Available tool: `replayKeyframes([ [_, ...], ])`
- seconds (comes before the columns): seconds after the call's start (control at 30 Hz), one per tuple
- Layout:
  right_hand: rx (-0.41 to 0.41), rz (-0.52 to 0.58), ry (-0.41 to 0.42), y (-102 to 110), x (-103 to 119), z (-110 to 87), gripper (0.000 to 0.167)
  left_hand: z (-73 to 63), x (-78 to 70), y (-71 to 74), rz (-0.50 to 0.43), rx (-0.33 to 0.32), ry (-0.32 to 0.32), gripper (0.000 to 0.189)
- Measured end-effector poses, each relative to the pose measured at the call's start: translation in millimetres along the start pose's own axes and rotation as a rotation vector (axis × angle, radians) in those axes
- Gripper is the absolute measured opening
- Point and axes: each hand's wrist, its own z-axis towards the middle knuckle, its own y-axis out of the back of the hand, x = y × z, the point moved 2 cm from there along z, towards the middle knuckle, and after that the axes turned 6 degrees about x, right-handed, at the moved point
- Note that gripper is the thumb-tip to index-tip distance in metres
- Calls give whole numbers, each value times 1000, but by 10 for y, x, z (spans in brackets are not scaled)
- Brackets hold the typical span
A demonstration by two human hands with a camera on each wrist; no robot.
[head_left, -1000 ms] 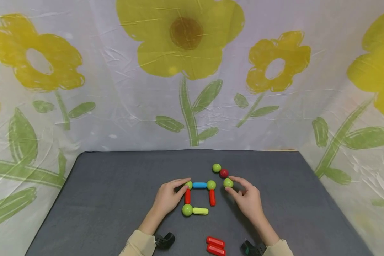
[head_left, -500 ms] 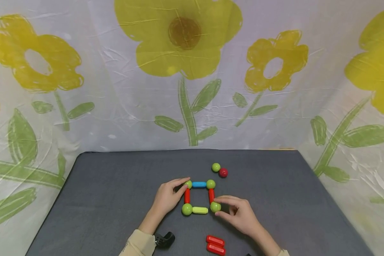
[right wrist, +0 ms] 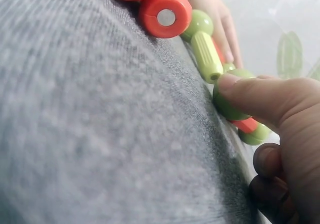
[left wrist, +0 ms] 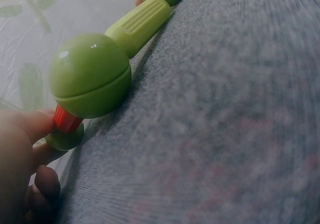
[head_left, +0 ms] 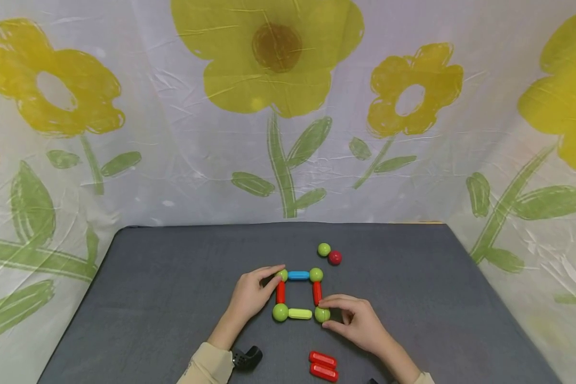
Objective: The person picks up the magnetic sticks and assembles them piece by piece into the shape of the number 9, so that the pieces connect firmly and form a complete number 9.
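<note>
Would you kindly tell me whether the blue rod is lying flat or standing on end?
Lying flat: the head view shows the blue rod lengthwise on the table, between two green balls.

This looks like a curtained-off booth: a flower-printed sheet hangs behind and along both sides of a grey cloth-covered worktop.

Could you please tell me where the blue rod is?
In the head view, the blue rod lies in the lower middle, between two green balls, right of the left hand.
</note>
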Motion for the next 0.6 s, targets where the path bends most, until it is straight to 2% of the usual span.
replayKeyframes([
  [0.37, 19, 9, -8, -28, -7, 29, 38, -1, -19, 9, 12, 11, 21, 32],
  [0.6, 13, 7, -23, -34, -8, 32, 38, -2, -30, 2, 0, 6, 7, 33],
])
